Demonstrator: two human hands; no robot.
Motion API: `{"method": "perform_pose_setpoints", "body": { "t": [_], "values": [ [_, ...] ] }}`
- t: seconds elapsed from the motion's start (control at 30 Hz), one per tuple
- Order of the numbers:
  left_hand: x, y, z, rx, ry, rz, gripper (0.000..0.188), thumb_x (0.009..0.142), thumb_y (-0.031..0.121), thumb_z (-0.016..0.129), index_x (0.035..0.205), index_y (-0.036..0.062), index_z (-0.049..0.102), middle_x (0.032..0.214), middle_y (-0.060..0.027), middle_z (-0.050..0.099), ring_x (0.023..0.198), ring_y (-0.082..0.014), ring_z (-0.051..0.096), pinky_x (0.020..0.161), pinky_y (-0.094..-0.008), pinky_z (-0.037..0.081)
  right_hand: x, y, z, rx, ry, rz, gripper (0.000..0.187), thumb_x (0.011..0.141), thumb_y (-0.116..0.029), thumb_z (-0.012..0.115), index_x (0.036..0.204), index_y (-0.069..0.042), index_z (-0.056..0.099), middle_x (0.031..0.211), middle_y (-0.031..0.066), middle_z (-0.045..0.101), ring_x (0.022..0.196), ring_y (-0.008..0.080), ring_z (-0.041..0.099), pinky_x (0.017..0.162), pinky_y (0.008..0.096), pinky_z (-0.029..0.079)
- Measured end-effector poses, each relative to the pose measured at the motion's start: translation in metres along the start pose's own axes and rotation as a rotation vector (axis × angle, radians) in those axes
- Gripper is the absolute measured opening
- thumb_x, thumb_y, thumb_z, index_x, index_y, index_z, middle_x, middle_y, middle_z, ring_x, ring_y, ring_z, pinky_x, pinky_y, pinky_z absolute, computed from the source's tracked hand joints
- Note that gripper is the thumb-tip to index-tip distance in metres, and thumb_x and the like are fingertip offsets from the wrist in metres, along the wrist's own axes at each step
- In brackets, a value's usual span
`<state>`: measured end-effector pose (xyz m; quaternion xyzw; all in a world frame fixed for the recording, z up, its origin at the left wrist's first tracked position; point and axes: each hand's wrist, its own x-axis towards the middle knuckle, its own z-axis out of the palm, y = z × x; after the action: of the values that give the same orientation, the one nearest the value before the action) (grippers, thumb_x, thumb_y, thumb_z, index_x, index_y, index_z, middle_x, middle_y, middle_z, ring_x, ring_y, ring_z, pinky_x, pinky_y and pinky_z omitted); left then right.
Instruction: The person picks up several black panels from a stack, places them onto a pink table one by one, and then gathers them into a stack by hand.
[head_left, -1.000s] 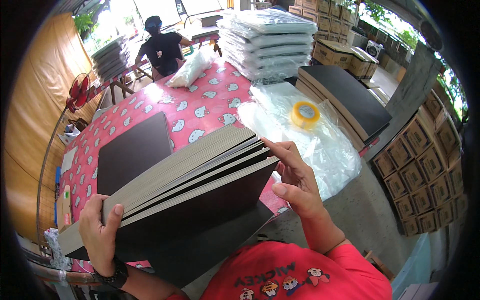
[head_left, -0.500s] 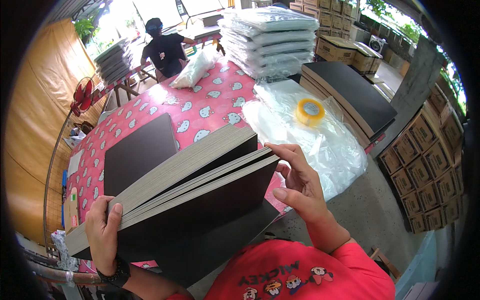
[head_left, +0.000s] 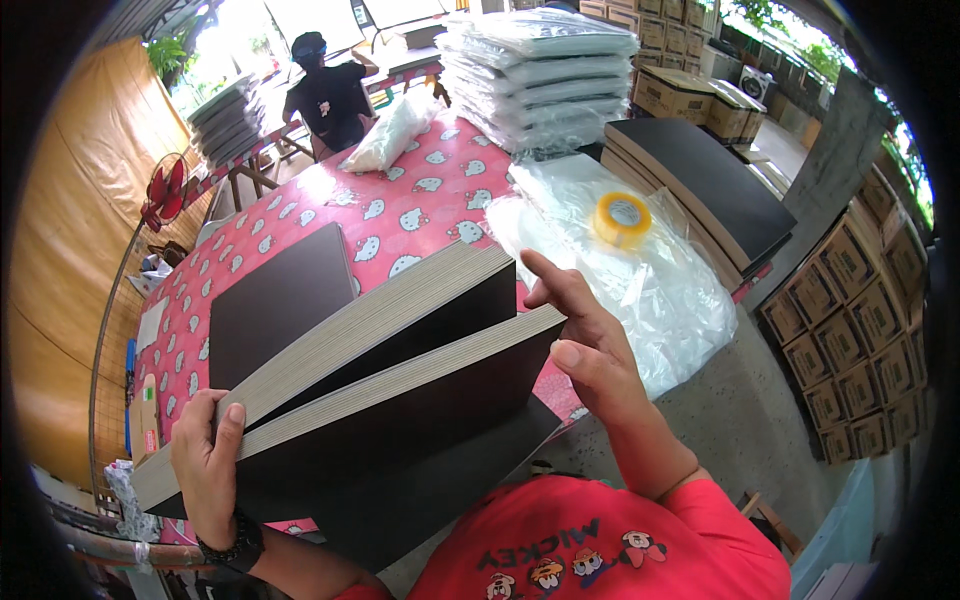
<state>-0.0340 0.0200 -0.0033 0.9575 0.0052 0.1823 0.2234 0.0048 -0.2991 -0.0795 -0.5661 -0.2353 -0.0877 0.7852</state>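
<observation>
A thick stack of black boards (head_left: 400,400) with grey-beige edges stands tilted on its long side before me. It is parted in two at its right end by a dark wedge-shaped gap, with a far bundle (head_left: 370,315) behind a near one. My left hand (head_left: 207,460) is closed round the stack's left end, thumb over the top edges. At the right corner of the near bundle is my right hand (head_left: 590,335), index finger raised and thumb apart, holding nothing. Whether it touches the boards, I cannot tell. Another black board (head_left: 280,300) lies flat on the table beyond.
The pink patterned table (head_left: 400,215) bears clear plastic bags (head_left: 650,300) with a yellow tape roll (head_left: 621,219) on top. Behind are a pile of plastic-wrapped packs (head_left: 540,85) and a black board stack (head_left: 700,185). Cartons (head_left: 850,330) stand right; a person (head_left: 330,95) works beyond.
The few boards that stood in the gap under my right fingers now lie against the near bundle. My right index finger has lifted off the edges. My left hand keeps its grip.
</observation>
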Motion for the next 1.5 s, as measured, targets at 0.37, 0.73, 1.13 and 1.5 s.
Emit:
{"method": "perform_pose_setpoints", "body": {
  "t": [0.37,0.73,1.13,1.5],
  "values": [
    [-0.002,-0.003,0.002,-0.038,0.013,0.002,0.035,0.082,0.03,0.049,0.084,-0.0049,0.049,0.067,-0.0131,0.042,0.064,-0.023,0.042,0.06,-0.033,0.034,0.0,0.005,-0.001,-0.12,-0.005,-0.073,0.059,0.073,-0.022,0.062,0.124,0.0,0.041,0.097,0.0041,0.038,0.093,0.0127,0.037,0.085,0.0245,0.029],
    [-0.003,0.0,0.001,-0.017,0.009,-0.008,0.032,0.081,0.028,0.049,0.084,-0.0042,0.05,0.068,-0.0142,0.044,0.064,-0.0247,0.043,0.06,-0.0334,0.034,0.004,0.003,-0.005,-0.072,-0.071,0.009,0.062,0.076,-0.028,0.06,0.126,0.001,0.038,0.1,0.0042,0.038,0.093,0.0127,0.038,0.086,0.0251,0.031],
    [-0.005,-0.002,0.001,0.009,0.009,-0.002,0.03,0.081,0.027,0.049,0.085,-0.0033,0.051,0.071,-0.015,0.047,0.067,-0.0265,0.045,0.062,-0.0345,0.035,-0.002,0.0,-0.007,-0.125,-0.055,-0.002,0.063,0.071,-0.019,0.062,0.127,-0.002,0.04,0.101,0.0043,0.038,0.096,0.0131,0.037,0.086,0.0252,0.029],
    [-0.006,0.0,0.0,-0.005,-0.002,-0.035,0.032,0.081,0.03,0.049,0.085,-0.0025,0.051,0.07,-0.0138,0.046,0.067,-0.025,0.045,0.062,-0.0339,0.035,-0.002,0.001,0.005,0.18,0.042,0.053,0.058,0.074,-0.02,0.06,0.124,0.002,0.039,0.101,0.0078,0.041,0.101,0.0154,0.04,0.091,0.0281,0.03]
  ]
}}
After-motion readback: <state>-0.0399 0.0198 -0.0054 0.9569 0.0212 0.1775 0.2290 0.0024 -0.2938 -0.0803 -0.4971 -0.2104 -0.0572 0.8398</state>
